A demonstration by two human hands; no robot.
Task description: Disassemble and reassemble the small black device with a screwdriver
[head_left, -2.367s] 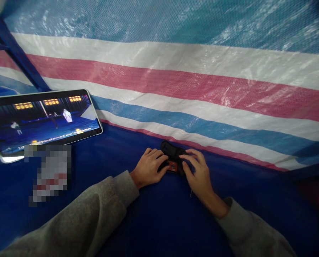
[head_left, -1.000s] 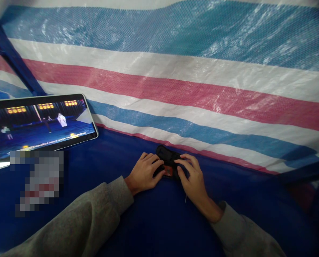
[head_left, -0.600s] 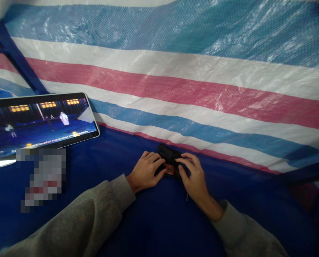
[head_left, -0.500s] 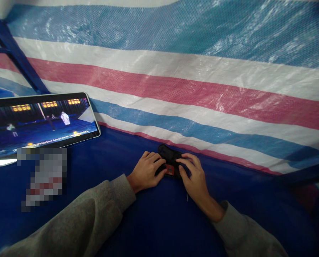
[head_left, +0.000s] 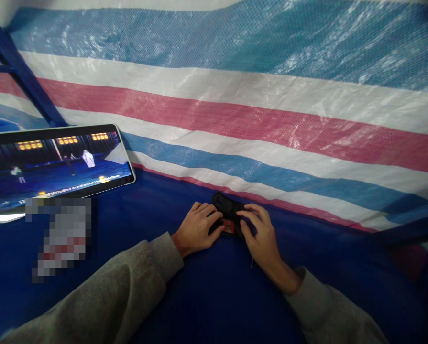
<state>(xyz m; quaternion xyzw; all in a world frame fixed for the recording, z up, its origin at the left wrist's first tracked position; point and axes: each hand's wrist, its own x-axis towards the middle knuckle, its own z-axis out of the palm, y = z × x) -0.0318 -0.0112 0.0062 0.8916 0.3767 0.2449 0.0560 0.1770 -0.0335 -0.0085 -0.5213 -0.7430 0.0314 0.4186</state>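
A small black object with an upper flap or lid point(head_left: 225, 204) and a red part point(head_left: 228, 227) lies on the dark blue surface. Its exact kind is too dark to make out. My left hand point(head_left: 198, 226) grips its left side, thumb at the red part's edge and fingers curled over the black. At the right end my right hand point(head_left: 262, 236) holds it between thumb and bent fingers. A thin pale strand point(head_left: 251, 262) hangs just below the right hand. The fingers hide both ends of the object.
A tablet point(head_left: 59, 165) playing a video leans at the left. In front of it is a blurred-out pale item point(head_left: 65, 239). A striped plastic sheet point(head_left: 235, 105) hangs behind the dark blue surface point(head_left: 214, 306), with a blue frame bar point(head_left: 23, 76) at upper left.
Almost nothing differs. Both hands stay on the black object with only a slight shift, and the view has moved a little.
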